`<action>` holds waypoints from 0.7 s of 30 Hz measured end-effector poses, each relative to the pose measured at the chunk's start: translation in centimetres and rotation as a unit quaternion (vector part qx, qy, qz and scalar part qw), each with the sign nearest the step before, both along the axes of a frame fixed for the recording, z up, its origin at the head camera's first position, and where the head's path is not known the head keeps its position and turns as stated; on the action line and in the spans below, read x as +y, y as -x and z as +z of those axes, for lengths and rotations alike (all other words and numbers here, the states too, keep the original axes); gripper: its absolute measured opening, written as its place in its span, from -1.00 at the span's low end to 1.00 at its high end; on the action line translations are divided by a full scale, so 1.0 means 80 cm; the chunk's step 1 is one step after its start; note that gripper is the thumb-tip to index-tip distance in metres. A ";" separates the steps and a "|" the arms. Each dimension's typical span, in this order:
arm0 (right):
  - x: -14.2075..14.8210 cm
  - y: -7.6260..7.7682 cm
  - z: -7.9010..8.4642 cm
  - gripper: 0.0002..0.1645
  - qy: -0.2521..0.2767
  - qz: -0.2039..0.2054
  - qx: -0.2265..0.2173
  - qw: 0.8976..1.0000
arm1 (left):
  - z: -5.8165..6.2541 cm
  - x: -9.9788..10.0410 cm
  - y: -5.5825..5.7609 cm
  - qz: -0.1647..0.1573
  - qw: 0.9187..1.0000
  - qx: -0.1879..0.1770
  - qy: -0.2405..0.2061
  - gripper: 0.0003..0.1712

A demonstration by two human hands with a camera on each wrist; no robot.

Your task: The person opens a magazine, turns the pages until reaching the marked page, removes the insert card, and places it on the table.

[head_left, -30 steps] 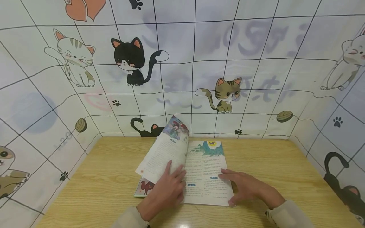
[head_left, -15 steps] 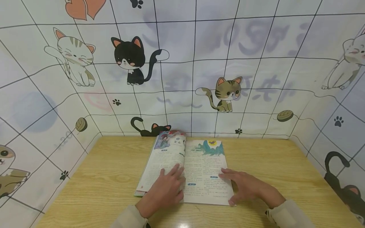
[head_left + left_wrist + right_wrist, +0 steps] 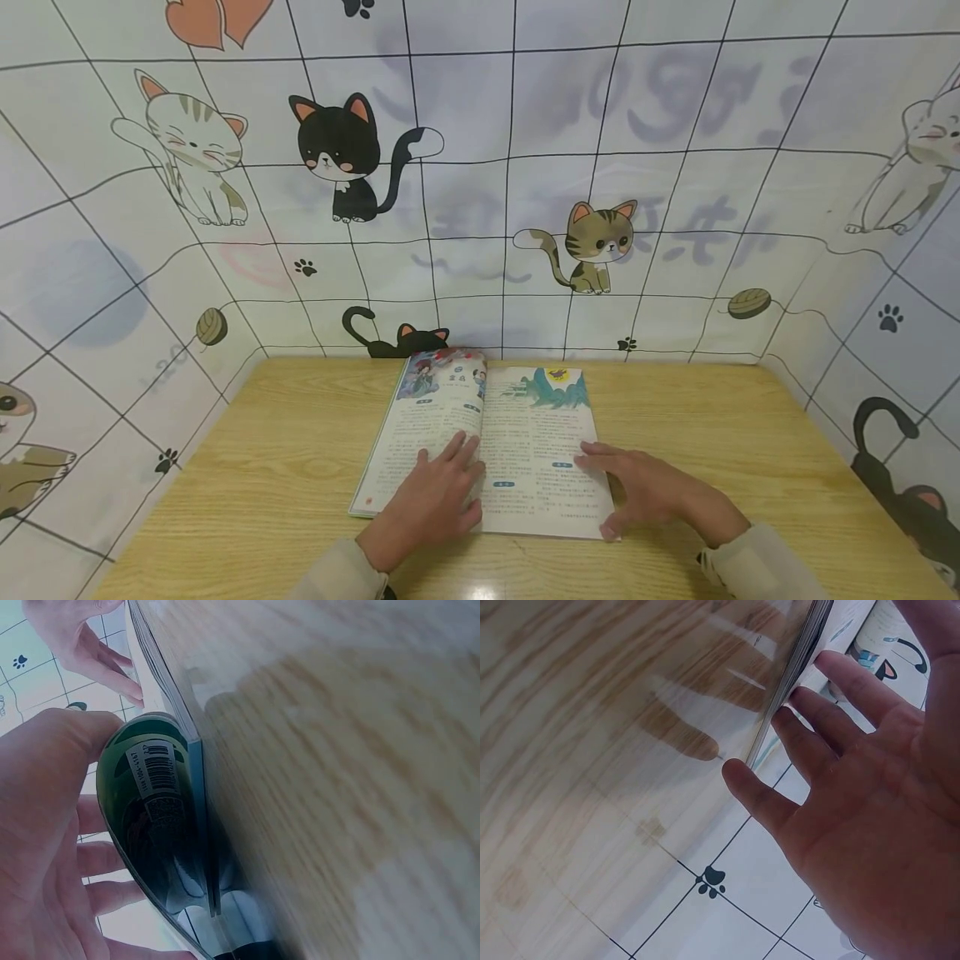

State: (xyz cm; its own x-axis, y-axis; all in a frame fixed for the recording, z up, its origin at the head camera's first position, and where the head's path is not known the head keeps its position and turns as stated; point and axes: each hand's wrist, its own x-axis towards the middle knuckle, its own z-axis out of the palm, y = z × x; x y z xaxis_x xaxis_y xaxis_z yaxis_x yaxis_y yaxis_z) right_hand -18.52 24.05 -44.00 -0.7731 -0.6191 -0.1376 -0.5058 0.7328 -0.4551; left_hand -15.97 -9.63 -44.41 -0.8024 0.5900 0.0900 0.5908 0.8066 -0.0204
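Observation:
An open magazine (image 3: 547, 500) lies on the wooden table, text on both pages, with painted figures at the top left and teal mountains at the top right. My left hand (image 3: 438, 492) rests on the lower part of the left page near the fold, its fingers stretched forward. Seen from the left wrist, a green cover with a barcode (image 3: 154, 769) bows up from the table beside that hand. My right hand (image 3: 648, 487) touches the right page's outer edge, fingers on the paper and thumb at the lower corner. In the right wrist view its fingers (image 3: 840, 716) are extended along the edge.
The wooden table (image 3: 247, 467) stretches out on both sides of the magazine. Behind it and at the sides stands a white wall covering (image 3: 465, 200) with grid lines and cartoon cats, meeting the table's back edge just beyond the magazine.
The raised left leaf has come down to the left and now lies flatter over the pages beneath. My left hand has shifted slightly down and left; the right hand has stayed put.

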 end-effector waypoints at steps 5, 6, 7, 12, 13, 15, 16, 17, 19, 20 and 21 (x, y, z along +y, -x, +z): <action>0.000 0.001 0.002 0.17 0.005 0.004 0.001 1.000 | -0.002 0.001 0.000 0.000 1.000 0.009 0.005 -0.52; 0.001 0.001 0.002 0.17 0.005 0.005 0.002 1.000 | -0.002 0.001 0.000 0.000 1.000 0.010 0.006 -0.52; 0.001 0.001 0.002 0.16 0.005 0.006 0.002 1.000 | -0.003 0.001 0.000 0.000 1.000 0.011 0.006 -0.52; 0.001 0.002 0.002 0.16 0.005 0.005 0.000 1.000 | -0.004 0.000 0.001 0.000 1.000 0.010 0.004 -0.52; 0.001 0.002 0.002 0.16 0.005 0.005 -0.001 1.000 | -0.004 0.000 0.001 0.000 1.000 0.011 0.004 -0.52; 0.001 0.003 0.001 0.15 0.004 0.006 0.001 1.000 | -0.005 0.000 0.001 -0.001 1.000 0.012 0.004 -0.52; 0.001 0.003 0.001 0.14 0.003 0.007 0.003 1.000 | -0.006 0.000 0.002 -0.002 1.000 0.012 0.004 -0.52; 0.001 0.004 0.002 0.14 0.004 0.008 0.003 1.000 | -0.006 -0.001 0.002 -0.003 1.000 0.013 0.005 -0.52; 0.001 0.005 0.001 0.12 0.004 0.009 0.007 1.000 | -0.005 -0.001 0.002 -0.004 1.000 0.016 0.005 -0.52; 0.001 0.005 0.001 0.11 0.005 0.010 0.008 1.000 | -0.005 -0.001 0.002 -0.005 1.000 0.017 0.005 -0.52; 0.001 0.006 0.001 0.10 0.007 0.012 0.010 1.000 | -0.005 -0.001 0.002 -0.005 1.000 0.019 0.005 -0.52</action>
